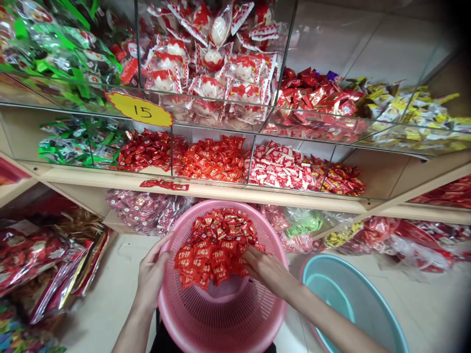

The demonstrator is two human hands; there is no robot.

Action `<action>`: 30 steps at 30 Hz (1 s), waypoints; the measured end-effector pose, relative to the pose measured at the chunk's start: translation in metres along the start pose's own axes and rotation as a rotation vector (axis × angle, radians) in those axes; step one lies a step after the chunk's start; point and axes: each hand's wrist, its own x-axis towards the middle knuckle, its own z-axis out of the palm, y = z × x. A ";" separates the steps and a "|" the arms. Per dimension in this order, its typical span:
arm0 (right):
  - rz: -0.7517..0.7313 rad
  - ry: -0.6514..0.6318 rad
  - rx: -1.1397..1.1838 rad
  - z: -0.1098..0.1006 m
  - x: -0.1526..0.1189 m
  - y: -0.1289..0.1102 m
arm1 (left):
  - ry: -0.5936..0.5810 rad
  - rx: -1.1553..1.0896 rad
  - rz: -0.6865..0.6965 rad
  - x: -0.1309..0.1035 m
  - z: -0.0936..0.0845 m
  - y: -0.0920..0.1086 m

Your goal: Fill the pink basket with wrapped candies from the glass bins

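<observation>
A pink plastic basket (253, 318) with mesh walls tilts towards me, low in the middle of the view. Red wrapped candies with gold print (202, 257) lie in its far half, and smaller dark red ones (224, 225) are heaped behind them. My left hand (154, 264) grips the basket's left rim, its thumb over the edge. Inside the basket, my right hand (259, 264) reaches among the red candies at the right, fingers bent together; what the fingertips hold, if anything, is hidden.
Shelves with clear dividers (206, 182) hold candies ahead. A yellow price tag (140, 109) reads 15. Below right stands a blue-green tub (371, 289). Bagged candies (33, 250) lie at left, and more bags (412, 245) lie under the shelf at right.
</observation>
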 end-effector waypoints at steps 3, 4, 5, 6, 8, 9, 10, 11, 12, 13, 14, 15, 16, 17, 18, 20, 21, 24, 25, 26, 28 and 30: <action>-0.024 -0.031 -0.087 0.007 0.003 -0.001 | -0.003 -0.012 0.004 0.000 -0.001 -0.002; -0.036 -0.019 -0.113 0.011 0.004 -0.001 | -0.003 -0.014 0.002 0.000 -0.001 -0.003; -0.049 -0.003 -0.136 0.015 0.004 -0.001 | -0.002 -0.013 -0.001 0.001 -0.001 -0.003; -0.061 0.011 -0.156 0.019 0.004 -0.001 | -0.001 -0.010 -0.005 0.001 -0.001 -0.003; -0.078 0.029 -0.188 0.025 0.004 0.000 | -0.001 -0.007 -0.010 0.001 -0.002 -0.003; -0.084 0.032 -0.199 0.027 0.004 -0.001 | -0.002 -0.009 -0.012 0.001 -0.002 -0.002; -0.094 0.030 -0.205 0.029 0.003 -0.001 | 0.000 -0.013 -0.011 0.001 -0.002 -0.002; -0.102 0.028 -0.207 0.029 0.003 -0.001 | 0.001 -0.018 -0.007 0.001 -0.002 -0.002; -0.108 0.027 -0.206 0.029 0.004 -0.002 | 0.000 -0.022 -0.004 0.000 -0.001 -0.001; -0.111 0.027 -0.200 0.029 0.004 -0.003 | -0.001 -0.023 -0.001 0.000 -0.001 -0.001; -0.111 0.029 -0.190 0.029 0.004 -0.003 | -0.003 -0.023 0.000 0.000 -0.001 -0.001; -0.108 0.032 -0.175 0.029 0.003 -0.004 | -0.008 -0.023 -0.002 0.000 -0.001 -0.001; -0.102 0.033 -0.156 0.028 0.003 -0.005 | -0.013 -0.024 -0.005 0.000 -0.001 -0.001; -0.094 0.031 -0.138 0.027 0.003 -0.005 | -0.015 -0.025 -0.009 -0.001 -0.001 -0.001; -0.085 0.025 -0.121 0.026 0.003 -0.006 | -0.014 -0.024 -0.010 -0.001 -0.001 -0.001; -0.057 0.015 -0.097 0.024 0.002 -0.006 | -0.013 -0.021 -0.008 0.000 -0.002 -0.002; -0.042 0.014 -0.090 0.023 0.002 -0.007 | -0.013 -0.016 -0.004 0.000 -0.002 -0.002; -0.014 0.023 -0.089 0.022 0.003 -0.007 | -0.016 -0.005 0.010 0.000 -0.002 -0.002; -0.012 0.026 -0.096 0.023 0.004 -0.007 | -0.017 -0.008 0.011 0.000 -0.002 -0.002; -0.011 0.031 -0.105 0.024 0.004 -0.007 | -0.019 -0.016 0.009 0.000 -0.001 -0.002; -0.009 0.047 -0.123 0.027 0.005 -0.006 | -0.024 -0.035 -0.005 -0.001 -0.001 -0.002; -0.005 0.071 -0.134 0.030 0.006 -0.006 | -0.026 -0.037 -0.005 -0.001 -0.001 -0.002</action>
